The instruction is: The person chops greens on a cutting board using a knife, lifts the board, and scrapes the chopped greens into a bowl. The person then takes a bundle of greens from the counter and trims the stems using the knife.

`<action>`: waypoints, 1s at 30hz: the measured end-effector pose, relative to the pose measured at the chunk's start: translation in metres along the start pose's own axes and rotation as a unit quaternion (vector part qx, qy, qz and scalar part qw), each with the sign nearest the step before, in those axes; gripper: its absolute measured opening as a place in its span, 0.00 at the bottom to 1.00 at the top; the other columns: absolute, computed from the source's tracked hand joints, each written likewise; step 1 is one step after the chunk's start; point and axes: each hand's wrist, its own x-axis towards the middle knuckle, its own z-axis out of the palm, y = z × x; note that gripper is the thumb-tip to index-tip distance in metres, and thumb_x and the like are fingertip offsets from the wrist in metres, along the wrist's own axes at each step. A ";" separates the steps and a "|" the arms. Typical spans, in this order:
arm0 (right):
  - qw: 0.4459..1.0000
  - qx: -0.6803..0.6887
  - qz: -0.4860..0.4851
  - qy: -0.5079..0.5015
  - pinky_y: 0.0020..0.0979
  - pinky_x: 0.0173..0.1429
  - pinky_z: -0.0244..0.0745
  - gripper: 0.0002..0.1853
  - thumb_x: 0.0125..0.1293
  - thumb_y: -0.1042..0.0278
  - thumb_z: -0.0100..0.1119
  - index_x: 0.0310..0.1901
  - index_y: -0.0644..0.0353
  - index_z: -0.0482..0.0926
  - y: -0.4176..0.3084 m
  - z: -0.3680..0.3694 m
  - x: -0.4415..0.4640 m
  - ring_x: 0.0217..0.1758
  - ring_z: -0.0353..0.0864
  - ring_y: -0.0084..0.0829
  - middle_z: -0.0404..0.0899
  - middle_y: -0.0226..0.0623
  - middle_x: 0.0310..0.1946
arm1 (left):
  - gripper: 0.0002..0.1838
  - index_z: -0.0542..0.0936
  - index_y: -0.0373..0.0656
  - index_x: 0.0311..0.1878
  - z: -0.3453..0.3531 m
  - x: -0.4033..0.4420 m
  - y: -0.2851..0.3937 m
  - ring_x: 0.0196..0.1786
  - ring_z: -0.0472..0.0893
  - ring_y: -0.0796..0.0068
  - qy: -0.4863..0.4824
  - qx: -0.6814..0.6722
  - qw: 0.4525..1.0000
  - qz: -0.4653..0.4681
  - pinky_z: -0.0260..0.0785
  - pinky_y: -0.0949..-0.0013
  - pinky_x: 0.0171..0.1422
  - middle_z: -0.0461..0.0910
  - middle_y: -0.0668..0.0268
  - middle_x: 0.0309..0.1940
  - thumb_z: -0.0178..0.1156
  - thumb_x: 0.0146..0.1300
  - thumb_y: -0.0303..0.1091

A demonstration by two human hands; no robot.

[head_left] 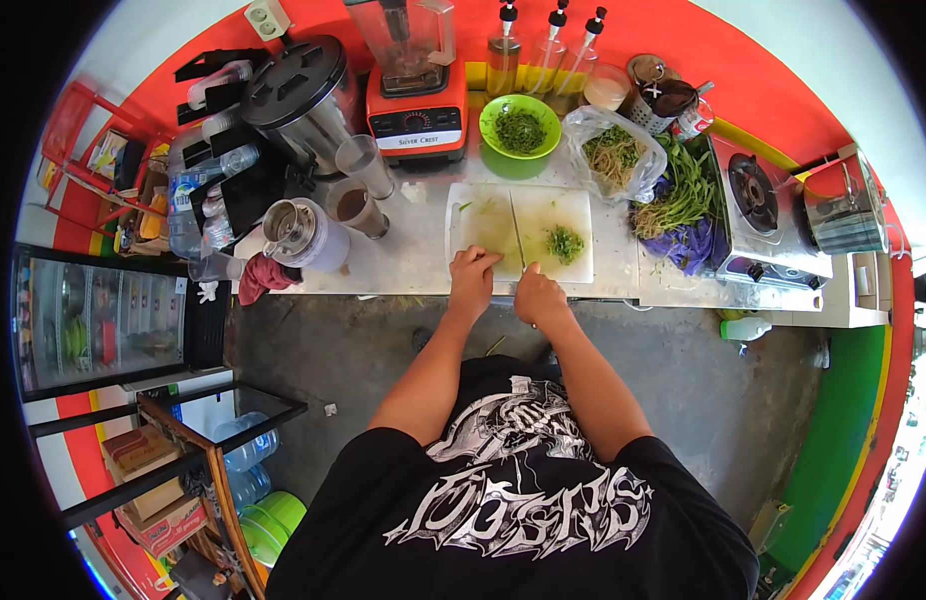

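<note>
A knife is in my right hand, its fingers closed round the handle. Its blade points away from me over the white cutting board. Near the board's front edge rests my left hand, holding nothing I can see, with thumb and fingers slightly apart. A small heap of chopped greens lies on the board to the right of the blade. Behind the board stands a green bowl with cut greens in it. Beside it, a clear plastic bag contains stems or roots.
Leafy greens lie right of the board, by a gas stove with a metal pot. An orange blender, pump bottles, plastic cups and a large steel container stand along the counter's back and left.
</note>
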 end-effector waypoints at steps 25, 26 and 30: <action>0.999 0.041 -0.019 0.014 0.50 0.60 0.78 0.17 0.70 0.68 0.50 0.53 0.71 0.65 -0.004 0.015 0.014 0.54 0.84 0.60 0.83 0.66 0.45 | 0.17 0.90 0.49 0.44 -0.001 0.007 -0.001 0.44 0.76 0.59 0.042 -0.011 0.999 0.008 0.69 0.58 0.50 0.76 0.63 0.36 0.58 0.60 0.17; 0.999 0.035 -0.013 0.014 0.50 0.60 0.78 0.17 0.69 0.68 0.51 0.53 0.71 0.65 -0.005 0.018 0.015 0.53 0.84 0.60 0.83 0.66 0.45 | 0.18 0.90 0.50 0.44 -0.001 0.006 -0.001 0.46 0.75 0.59 0.030 -0.018 0.999 -0.005 0.68 0.57 0.53 0.76 0.64 0.38 0.58 0.59 0.17; 0.999 0.041 -0.024 -0.001 0.51 0.59 0.79 0.18 0.68 0.70 0.53 0.54 0.71 0.64 -0.007 -0.001 0.018 0.53 0.84 0.60 0.83 0.66 0.46 | 0.19 0.90 0.51 0.44 0.001 0.005 -0.001 0.47 0.75 0.59 0.014 -0.023 0.999 -0.035 0.67 0.56 0.55 0.76 0.65 0.40 0.58 0.58 0.16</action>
